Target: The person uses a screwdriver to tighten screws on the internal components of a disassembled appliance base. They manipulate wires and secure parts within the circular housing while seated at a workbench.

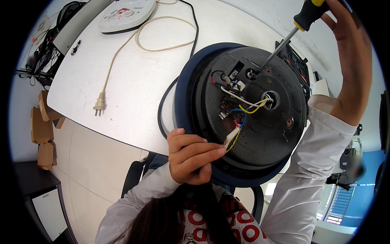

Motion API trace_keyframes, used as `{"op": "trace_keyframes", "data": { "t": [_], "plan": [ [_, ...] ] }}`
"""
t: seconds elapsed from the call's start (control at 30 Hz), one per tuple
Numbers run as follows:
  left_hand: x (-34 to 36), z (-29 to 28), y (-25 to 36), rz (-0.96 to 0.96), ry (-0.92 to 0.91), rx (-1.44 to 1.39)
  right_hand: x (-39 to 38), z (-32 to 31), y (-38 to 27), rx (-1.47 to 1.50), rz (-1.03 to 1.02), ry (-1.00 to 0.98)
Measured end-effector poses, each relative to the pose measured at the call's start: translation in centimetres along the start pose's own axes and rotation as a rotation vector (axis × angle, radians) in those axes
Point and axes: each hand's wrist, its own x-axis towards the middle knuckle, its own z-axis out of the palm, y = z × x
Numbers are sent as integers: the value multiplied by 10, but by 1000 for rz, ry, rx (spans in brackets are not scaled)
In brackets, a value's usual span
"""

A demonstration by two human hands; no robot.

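Note:
An upturned round electric appliance (280, 134), dark blue at its outer rim, shows its opened black metal underside with exposed wiring. My right hand (345, 24) grips a screwdriver (309, 15) by its black and yellow handle. Its shaft slants down to a small round opening near the far side, where the tip meets a fitting. My left hand (193, 156) is closed over the near-left edge of the appliance. Its fingertips touch the lower end of a white insulating sleeve (231, 137) on the wires. Yellow, blue and white wires (243, 106) run toward a coil spring (270, 100) in the centre.
On the white table (134, 97) lies a beige cord with a two-pin plug (99, 105). A white part with a panel (126, 16) sits at the far left. Behind the appliance stands an open black tool case (298, 65). Cardboard boxes (42, 126) stand off the table's left side.

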Motion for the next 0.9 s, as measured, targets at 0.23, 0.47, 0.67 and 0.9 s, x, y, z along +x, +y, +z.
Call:
{"op": "trace_keyframes", "data": {
  "t": [0.23, 0.47, 0.67, 0.9],
  "plan": [
    [1, 2, -1, 6, 5, -14, 1, -13, -1, -135, -78, -101],
    [0, -1, 0, 13, 5, 25, 1, 22, -11, -345, 70, 99],
    [2, 1, 1, 4, 3, -12, 7, -28, 16, -92, -110, -121],
    [1, -1, 1, -6, 2, -2, 6, 19, -19, -94, 130, 135]
  ]
}}
